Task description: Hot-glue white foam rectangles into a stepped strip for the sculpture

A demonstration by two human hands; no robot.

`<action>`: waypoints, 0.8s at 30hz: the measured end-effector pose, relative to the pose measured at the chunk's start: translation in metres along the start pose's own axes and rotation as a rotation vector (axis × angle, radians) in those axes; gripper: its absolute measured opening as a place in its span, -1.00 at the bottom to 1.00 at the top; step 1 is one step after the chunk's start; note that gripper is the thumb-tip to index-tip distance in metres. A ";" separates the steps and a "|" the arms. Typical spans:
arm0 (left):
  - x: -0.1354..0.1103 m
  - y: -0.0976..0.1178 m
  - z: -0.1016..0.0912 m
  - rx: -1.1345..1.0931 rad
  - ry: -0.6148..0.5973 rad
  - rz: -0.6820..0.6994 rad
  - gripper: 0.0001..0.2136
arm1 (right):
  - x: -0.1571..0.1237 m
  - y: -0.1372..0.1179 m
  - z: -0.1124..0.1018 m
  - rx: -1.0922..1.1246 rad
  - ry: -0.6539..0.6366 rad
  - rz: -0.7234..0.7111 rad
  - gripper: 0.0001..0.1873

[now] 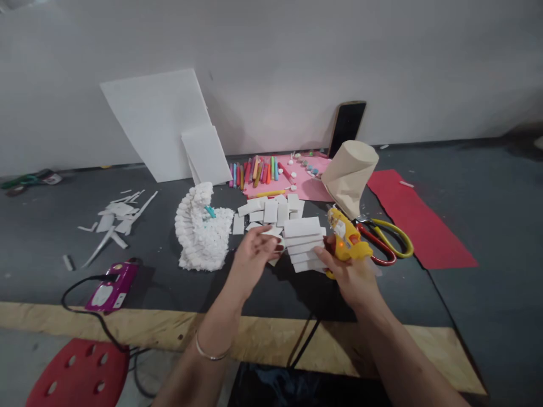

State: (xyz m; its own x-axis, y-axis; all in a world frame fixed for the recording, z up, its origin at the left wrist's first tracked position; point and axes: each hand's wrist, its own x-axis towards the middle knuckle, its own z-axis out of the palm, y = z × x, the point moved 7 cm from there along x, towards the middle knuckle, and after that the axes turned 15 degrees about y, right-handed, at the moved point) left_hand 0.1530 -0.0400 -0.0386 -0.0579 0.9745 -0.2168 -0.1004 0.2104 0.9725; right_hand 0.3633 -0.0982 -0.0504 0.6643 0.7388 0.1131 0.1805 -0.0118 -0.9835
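Both hands are up over the middle of the table (42, 237), close to its front edge. The right hand (354, 277) is clenched round the grip of a yellow glue gun (345, 240), nozzle pointing away toward the far edge. The left hand (254, 254), with a bracelet (210, 354) on its wrist, pinches a small white piece (274, 232) at its fingertips. Between the two hands sits a fan of white strips (303, 243), touching the right thumb; whether it rests on the table or is held up, I cannot tell.

Just behind the fan lies a cluster of white blocks (271, 210). To their left stands a white ridged model (199, 229). Scissors (386, 237) lie just right of the glue gun, beside a paper roll (350, 175) and a red sheet (419, 220).

At the far edge, markers (254, 170) line up on a pink sheet (307, 183), and a phone (347, 127) leans on the wall. So do two white boards (156, 121).

Toward the left edge, white scraps (116, 217) are scattered. Near the front left corner lies a purple device (112, 288) with a black cable (70, 291). A red stool (78, 373) shows below that corner.
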 end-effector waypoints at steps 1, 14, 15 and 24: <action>0.004 0.006 -0.015 0.045 0.072 0.060 -0.55 | 0.000 0.004 0.000 0.041 0.011 0.053 -0.63; -0.002 0.010 0.007 1.427 0.039 0.449 -0.76 | -0.002 0.015 0.001 0.098 0.001 0.279 -0.55; -0.001 0.008 0.007 1.408 0.034 0.437 -0.75 | -0.001 0.016 0.001 0.095 -0.006 0.273 -0.55; 0.023 -0.001 -0.029 0.815 0.076 0.260 -0.92 | -0.003 0.026 0.006 0.118 -0.073 0.234 -0.51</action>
State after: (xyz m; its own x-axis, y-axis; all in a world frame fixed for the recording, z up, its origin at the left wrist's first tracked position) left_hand 0.1229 -0.0197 -0.0474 -0.0491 0.9978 0.0443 0.6688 -0.0001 0.7434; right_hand 0.3616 -0.0963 -0.0771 0.6231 0.7720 -0.1252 -0.0602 -0.1123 -0.9919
